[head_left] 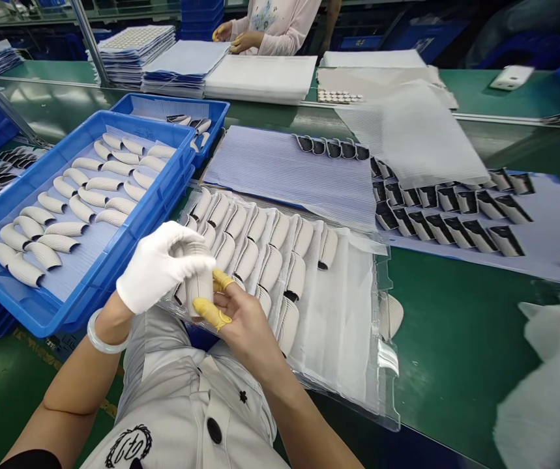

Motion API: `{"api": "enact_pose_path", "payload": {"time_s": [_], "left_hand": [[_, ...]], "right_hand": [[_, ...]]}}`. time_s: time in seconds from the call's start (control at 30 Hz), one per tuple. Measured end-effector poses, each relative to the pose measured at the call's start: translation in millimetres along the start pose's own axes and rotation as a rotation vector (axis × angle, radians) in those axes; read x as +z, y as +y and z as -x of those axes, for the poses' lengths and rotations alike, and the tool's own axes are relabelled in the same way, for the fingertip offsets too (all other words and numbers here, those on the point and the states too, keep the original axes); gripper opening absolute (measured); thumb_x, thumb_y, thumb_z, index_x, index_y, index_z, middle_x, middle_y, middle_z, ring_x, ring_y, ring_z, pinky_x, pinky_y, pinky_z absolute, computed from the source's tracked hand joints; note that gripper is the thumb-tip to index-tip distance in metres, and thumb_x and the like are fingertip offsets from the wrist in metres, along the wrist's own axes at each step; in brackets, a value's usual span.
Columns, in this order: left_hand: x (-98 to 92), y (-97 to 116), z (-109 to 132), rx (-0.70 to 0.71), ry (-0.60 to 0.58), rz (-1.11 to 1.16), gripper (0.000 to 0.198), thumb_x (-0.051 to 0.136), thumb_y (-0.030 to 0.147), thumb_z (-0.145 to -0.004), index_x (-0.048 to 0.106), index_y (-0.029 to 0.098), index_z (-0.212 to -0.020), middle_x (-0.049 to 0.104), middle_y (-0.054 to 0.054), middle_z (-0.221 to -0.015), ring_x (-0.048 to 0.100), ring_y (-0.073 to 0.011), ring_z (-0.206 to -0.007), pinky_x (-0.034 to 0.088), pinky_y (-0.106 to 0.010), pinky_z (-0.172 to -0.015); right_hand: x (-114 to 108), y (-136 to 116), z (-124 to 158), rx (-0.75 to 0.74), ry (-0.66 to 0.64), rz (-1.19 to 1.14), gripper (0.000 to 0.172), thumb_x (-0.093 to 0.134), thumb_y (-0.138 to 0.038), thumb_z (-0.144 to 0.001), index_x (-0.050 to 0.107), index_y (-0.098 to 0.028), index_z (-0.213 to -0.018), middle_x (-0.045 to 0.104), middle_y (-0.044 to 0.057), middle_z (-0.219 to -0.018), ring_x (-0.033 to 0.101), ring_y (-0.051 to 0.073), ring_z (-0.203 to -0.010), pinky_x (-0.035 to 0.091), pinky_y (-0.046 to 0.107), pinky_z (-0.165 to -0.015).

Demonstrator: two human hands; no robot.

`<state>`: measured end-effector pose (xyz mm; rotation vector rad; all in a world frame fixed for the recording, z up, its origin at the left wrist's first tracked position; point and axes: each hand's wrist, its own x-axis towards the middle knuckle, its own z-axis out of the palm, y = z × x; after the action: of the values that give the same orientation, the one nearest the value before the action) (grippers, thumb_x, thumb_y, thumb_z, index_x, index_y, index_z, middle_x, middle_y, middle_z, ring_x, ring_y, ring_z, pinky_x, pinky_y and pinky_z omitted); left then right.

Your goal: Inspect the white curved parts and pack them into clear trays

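My left hand [162, 264], in a white glove, is closed round the upper part of a beige, ribbed, curved shell piece [198, 286]. Yellow finger cots cover fingertips of my right hand [233, 309], which grips the same piece lower down, on its right side. The piece is tilted in front of my lap; part of it is hidden by the glove. Just beyond my hands lies a clear plastic tray [343, 339] lined with white sheet, where similar beige shell pieces [270, 267] with dark ends lie in rows.
To the left, a blue bin [79, 293] holds many beige shell pieces; a smaller blue bin [162, 107] is behind it. Dark-lined pieces [448, 228] lie in rows on the right. Across the bench, a person [284, 26] has both hands near stacked sheets [260, 78].
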<state>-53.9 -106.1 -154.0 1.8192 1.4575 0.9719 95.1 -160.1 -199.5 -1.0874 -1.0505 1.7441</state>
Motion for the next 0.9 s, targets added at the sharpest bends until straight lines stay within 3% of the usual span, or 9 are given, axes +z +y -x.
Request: {"api": "enact_pose_path", "payload": {"time_s": [0.07,0.1,0.23,0.37,0.5,0.63,0.8,0.9], "left_hand": [[2.7,-1,3,-0.029,-0.051,-0.033,0.049,0.082,0.035,-0.056,0.064,0.018,-0.099,0.064,-0.004,-0.098,0.06,-0.0211,-0.091,0.049,-0.032,-0.081],[3.6,-1,4,-0.044,-0.056,-0.036,0.05,0.082,0.036,-0.056,0.064,0.018,-0.099,0.064,-0.004,-0.098,0.06,-0.0215,-0.091,0.049,-0.032,-0.081],[5.5,-3,6,-0.059,0.07,0.123,0.018,0.065,0.035,-0.078,0.065,0.018,-0.077,0.065,-0.001,-0.08,0.058,-0.0139,-0.072,0.048,-0.025,-0.067],[6.6,-3,6,-0.175,0.135,0.357,0.022,0.058,0.037,-0.084,0.066,0.016,-0.081,0.054,0.003,-0.053,0.041,-0.0073,-0.043,0.034,-0.021,-0.043],[7.6,1,4,-0.242,0.123,0.478,0.03,0.057,0.042,-0.085,0.062,0.015,-0.072,0.042,0.005,-0.038,0.031,-0.0064,-0.034,0.024,-0.022,-0.036],[7.6,5,2,-0.263,0.117,0.491,0.032,0.06,0.045,-0.082,0.062,0.015,-0.071,0.04,0.006,-0.038,0.029,-0.0057,-0.035,0.022,-0.021,-0.036],[8.9,7,-1,-0.217,0.161,0.481,0.026,0.074,0.039,-0.068,0.064,0.015,-0.067,0.059,0.002,-0.062,0.045,-0.0062,-0.05,0.034,-0.019,-0.044],[9.7,7,-1,-0.216,0.15,0.481,0.022,0.073,0.037,-0.07,0.066,0.016,-0.069,0.063,0.0,-0.069,0.05,-0.0083,-0.055,0.04,-0.02,-0.048]], "right_hand": [[1,0,1,-0.048,0.054,0.011,0.063,0.074,-0.03,-0.073,0.049,-0.018,-0.129,0.065,0.004,-0.091,0.062,0.016,-0.074,0.055,0.031,-0.068],[1,0,1,-0.067,0.067,0.015,0.064,0.074,-0.029,-0.072,0.049,-0.019,-0.129,0.065,0.004,-0.094,0.062,0.016,-0.075,0.055,0.031,-0.068],[3,-4,4,-0.054,0.027,-0.059,0.063,0.077,-0.027,-0.07,0.047,-0.018,-0.126,0.064,0.005,-0.097,0.063,0.015,-0.075,0.056,0.03,-0.066],[2,-10,6,0.003,-0.05,-0.194,0.056,0.077,-0.031,-0.07,0.05,-0.018,-0.118,0.063,0.006,-0.096,0.063,0.016,-0.076,0.057,0.028,-0.058],[-1,-12,7,0.007,-0.093,-0.254,0.049,0.074,-0.038,-0.074,0.053,-0.016,-0.112,0.063,0.005,-0.092,0.063,0.015,-0.072,0.057,0.028,-0.057],[-3,-10,7,0.022,-0.121,-0.281,0.051,0.075,-0.042,-0.073,0.054,-0.016,-0.111,0.064,0.007,-0.095,0.064,0.015,-0.069,0.054,0.028,-0.053],[-4,-7,4,0.026,-0.148,-0.293,0.05,0.074,-0.041,-0.074,0.056,-0.016,-0.112,0.065,0.006,-0.093,0.062,0.014,-0.064,0.053,0.029,-0.055],[-5,-5,4,0.022,-0.172,-0.303,0.048,0.073,-0.042,-0.075,0.058,-0.015,-0.112,0.065,0.006,-0.089,0.062,0.015,-0.067,0.052,0.028,-0.056]]}}
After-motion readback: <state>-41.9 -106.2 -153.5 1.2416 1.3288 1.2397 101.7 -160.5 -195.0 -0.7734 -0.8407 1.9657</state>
